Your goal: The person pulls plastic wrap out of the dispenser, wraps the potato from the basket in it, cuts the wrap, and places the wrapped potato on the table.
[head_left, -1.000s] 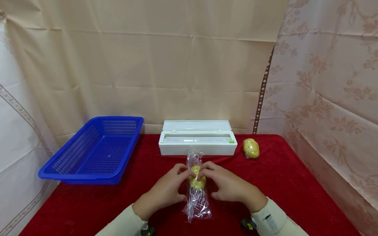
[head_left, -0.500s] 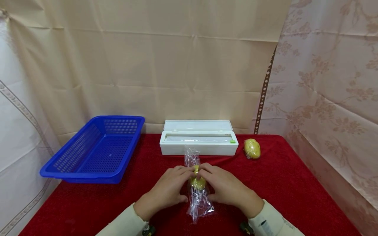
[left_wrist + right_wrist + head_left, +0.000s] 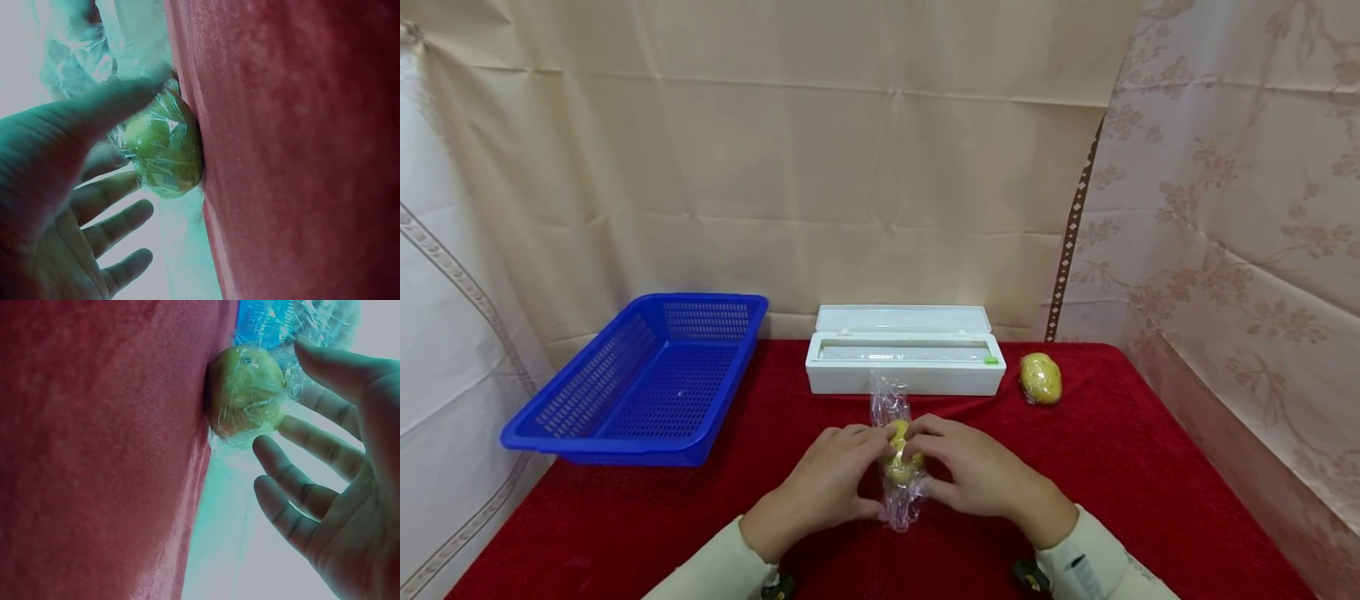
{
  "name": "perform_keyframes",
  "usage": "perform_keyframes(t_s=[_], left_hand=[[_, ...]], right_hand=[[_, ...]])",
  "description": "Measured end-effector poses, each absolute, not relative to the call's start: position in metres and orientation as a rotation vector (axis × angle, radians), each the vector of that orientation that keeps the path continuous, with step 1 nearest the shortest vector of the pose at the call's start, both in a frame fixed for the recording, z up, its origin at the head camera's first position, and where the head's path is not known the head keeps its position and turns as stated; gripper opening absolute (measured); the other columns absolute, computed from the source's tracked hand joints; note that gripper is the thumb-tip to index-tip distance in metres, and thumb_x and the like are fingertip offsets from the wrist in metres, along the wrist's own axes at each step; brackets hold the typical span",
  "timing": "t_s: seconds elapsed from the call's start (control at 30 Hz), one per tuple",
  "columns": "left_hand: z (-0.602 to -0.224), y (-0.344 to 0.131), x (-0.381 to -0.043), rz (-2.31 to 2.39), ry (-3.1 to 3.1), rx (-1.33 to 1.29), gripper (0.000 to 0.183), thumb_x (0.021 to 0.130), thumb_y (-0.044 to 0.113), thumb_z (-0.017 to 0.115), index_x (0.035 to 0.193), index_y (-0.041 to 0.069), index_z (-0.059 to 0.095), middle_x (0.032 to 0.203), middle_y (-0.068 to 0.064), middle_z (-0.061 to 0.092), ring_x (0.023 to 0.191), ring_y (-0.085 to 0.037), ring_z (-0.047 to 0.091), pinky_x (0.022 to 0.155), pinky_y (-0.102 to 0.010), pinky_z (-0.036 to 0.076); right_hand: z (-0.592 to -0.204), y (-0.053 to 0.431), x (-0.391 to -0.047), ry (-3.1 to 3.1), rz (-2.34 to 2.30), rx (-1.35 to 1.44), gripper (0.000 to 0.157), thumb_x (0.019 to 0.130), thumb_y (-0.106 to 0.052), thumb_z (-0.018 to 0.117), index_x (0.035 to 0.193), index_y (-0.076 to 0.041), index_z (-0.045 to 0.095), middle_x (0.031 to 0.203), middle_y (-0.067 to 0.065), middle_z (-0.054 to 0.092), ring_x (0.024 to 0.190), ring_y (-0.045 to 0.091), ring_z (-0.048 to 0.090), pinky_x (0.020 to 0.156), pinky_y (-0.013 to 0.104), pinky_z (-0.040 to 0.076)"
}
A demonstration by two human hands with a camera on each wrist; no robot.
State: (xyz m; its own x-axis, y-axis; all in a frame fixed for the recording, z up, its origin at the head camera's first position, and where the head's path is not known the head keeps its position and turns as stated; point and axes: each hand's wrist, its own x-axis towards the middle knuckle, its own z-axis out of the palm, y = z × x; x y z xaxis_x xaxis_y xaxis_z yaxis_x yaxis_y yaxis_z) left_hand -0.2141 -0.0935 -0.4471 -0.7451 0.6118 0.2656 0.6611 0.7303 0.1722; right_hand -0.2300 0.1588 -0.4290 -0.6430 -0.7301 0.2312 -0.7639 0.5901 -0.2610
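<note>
Layout of the surface (image 3: 1112,467). At centre front lies a wrapped potato (image 3: 901,457), the left hand (image 3: 827,487) on its left side and the right hand (image 3: 981,479) on its right, fingertips meeting over it. Film (image 3: 889,400) trails from the wrapped potato toward the rear. Behind it, at the back edge, stands a film dispenser (image 3: 905,361). A basket (image 3: 640,383) sits left of the dispenser; a second potato (image 3: 1041,377) lies just right of it.

Red table (image 3: 1112,467): basket (image 3: 647,383), dispenser (image 3: 904,367), potatoes (image 3: 1040,377).
</note>
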Motion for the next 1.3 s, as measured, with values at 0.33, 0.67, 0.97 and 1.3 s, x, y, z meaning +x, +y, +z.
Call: perform_keyframes(t_s=[0.33,0.67,0.97,1.3], left_hand=[[-0.446,-0.094,-0.218,-0.649,-2.676,-0.972,0.036,0.094,0.049,0.073,0.122,0.025,0.070,0.127,0.008,0.072,0.129,-0.015,0.060,0.105,-0.049,0.045],[-0.448,-0.096,-0.222,-0.720,-2.619,-0.950,0.023,0.099,0.031,0.070,0.118,0.021,0.078,0.131,0.003,0.072,0.125,-0.020,0.064,0.103,-0.052,0.048],[-0.446,-0.098,-0.225,-0.733,-2.582,-0.920,0.018,0.098,0.028,0.072,0.113,0.023,0.080,0.113,0.007,0.078,0.110,-0.011,0.070,0.096,-0.043,0.054],[-0.439,-0.099,-0.223,-1.033,-2.674,-0.878,0.013,0.099,0.021,0.070,0.107,0.016,0.080,0.101,0.007,0.077,0.091,-0.004,0.069,0.081,-0.029,0.058]], right_hand=[[-0.429,0.160,-0.236,-2.666,0.779,1.297,0.018,0.096,-0.023,0.075,0.112,-0.030,0.071,0.122,-0.013,0.070,0.115,0.003,0.064,0.102,0.036,0.054],[-0.436,0.162,-0.239,-2.650,1.074,1.183,0.018,0.098,-0.022,0.073,0.115,-0.025,0.075,0.112,-0.015,0.073,0.105,0.003,0.066,0.093,0.041,0.057],[-0.441,0.153,-0.238,-2.643,1.231,0.940,0.004,0.097,-0.026,0.075,0.099,-0.029,0.077,0.108,-0.012,0.076,0.102,0.004,0.069,0.092,0.041,0.059],[-0.431,0.154,-0.237,-2.702,1.279,0.885,0.007,0.096,-0.027,0.076,0.089,-0.031,0.076,0.092,-0.016,0.073,0.090,0.006,0.066,0.084,0.029,0.056]])
